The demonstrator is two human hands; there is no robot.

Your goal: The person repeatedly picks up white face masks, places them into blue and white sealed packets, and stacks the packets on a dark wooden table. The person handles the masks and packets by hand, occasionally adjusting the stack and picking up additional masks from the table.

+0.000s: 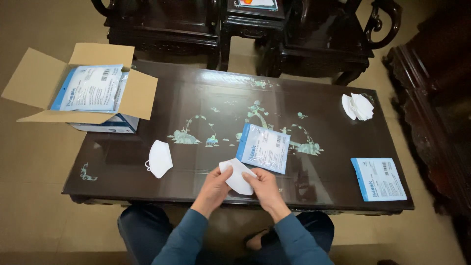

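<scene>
Cardboard box (pixel 44 81) is sitting open at the table's far left corner, flaps spread, overhanging the edge; one blue-and-white flat packet (pixel 91 88) is lying in its mouth. What lies under that packet cannot be told.

Packets on the tabletop: two. One packet (pixel 263 148) is lying near the middle, just beyond the hands; the other (pixel 379 179) is lying at the near right corner.

Loose masks: one folded white mask (pixel 160 158) is lying toward the near left; a small stack of white masks (pixel 357 106) is sitting at the far right, count not readable.

Left hand (pixel 214 185) and right hand (pixel 263 185) are both pinching a folded white mask (pixel 237 176) by its edges, fingers narrow, holding it over the near edge at centre.

Table (pixel 147 118) is dark, glossy lacquered wood with pale inlaid plants. Dark carved chairs (pixel 167 22) are standing beyond the far edge. Floor is beige.
</scene>
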